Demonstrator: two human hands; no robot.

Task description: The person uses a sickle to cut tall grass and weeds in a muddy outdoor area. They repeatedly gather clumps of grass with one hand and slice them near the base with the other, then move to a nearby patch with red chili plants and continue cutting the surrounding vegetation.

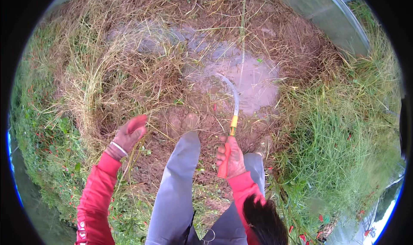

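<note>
My right hand [230, 158] is closed around the orange and yellow handle of a sickle [236, 96]. Its curved metal blade points away from me, over the edge of a muddy puddle [258, 77]. At the left, my left hand [130, 133], with a white bangle [118, 149] at the wrist, is raised beside a heap of cut, dry grass [142, 80]. Thumb and forefinger are a little apart. A few yellowish grass stems [131, 161] run below this hand; whether its hidden fingers hold them is unclear.
My legs in grey trousers [177, 180] stand apart on wet mud [145, 170]. Tall green grass [335, 138] grows at the right, and leafy plants with red petals [42, 138] at the left. A large, pale curved panel [326, 16] stands at the upper right.
</note>
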